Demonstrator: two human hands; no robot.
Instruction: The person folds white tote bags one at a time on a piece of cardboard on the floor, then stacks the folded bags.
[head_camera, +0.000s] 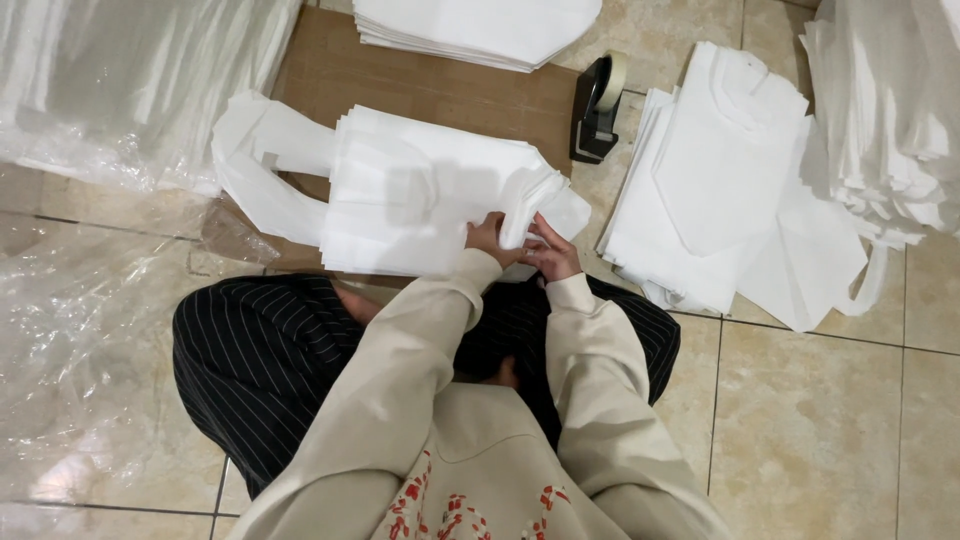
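Cream sleeves (470, 400) and striped black trousers (260, 360) sit closest, because the person is cross-legged on the tile floor (810, 420). Both hands meet at the near edge of a stack of white non-woven bags (420, 195) lying on brown cardboard (400, 80). Left hand (487, 238) presses on the stack. Right hand (552, 256) pinches a folded bunch of bag corners (530, 205), fingers closed tight on it. To do this well, I think the edges should be kept even and the bunch held firmly. More bags (730, 200) lie to the right, a black tape dispenser (598, 110) behind, and clear plastic sheets (90, 330) on the left.
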